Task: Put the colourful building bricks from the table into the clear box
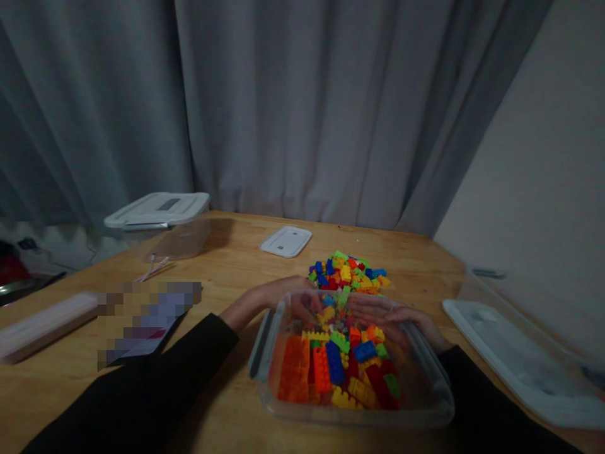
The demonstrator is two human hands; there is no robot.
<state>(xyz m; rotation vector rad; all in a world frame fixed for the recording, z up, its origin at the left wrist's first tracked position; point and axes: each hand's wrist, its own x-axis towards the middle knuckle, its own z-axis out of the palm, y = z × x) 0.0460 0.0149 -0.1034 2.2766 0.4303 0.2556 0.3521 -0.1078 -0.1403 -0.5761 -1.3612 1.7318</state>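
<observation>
In front of me stands a clear plastic container (359,416), open at the top, with toy building bricks of several colours inside, among them a blue brick (334,362) and a large orange brick (293,369). Just beyond its far wall lies a heap of small bricks (347,272). My left hand (297,296) reaches around the container's left side to the near edge of the heap, fingers curved and apart. From the right, my right hand (392,313) reaches to the same bricks with its fingers stretched out. The clear wall partly blurs both hands' fingers.
A lidded clear box (163,230) stands at the far left. A small white lid (287,241) lies behind the heap. On the right is another clear bin with a pale lid (510,359). A long white case (47,325) and a pixelated flat item (146,325) lie on the left.
</observation>
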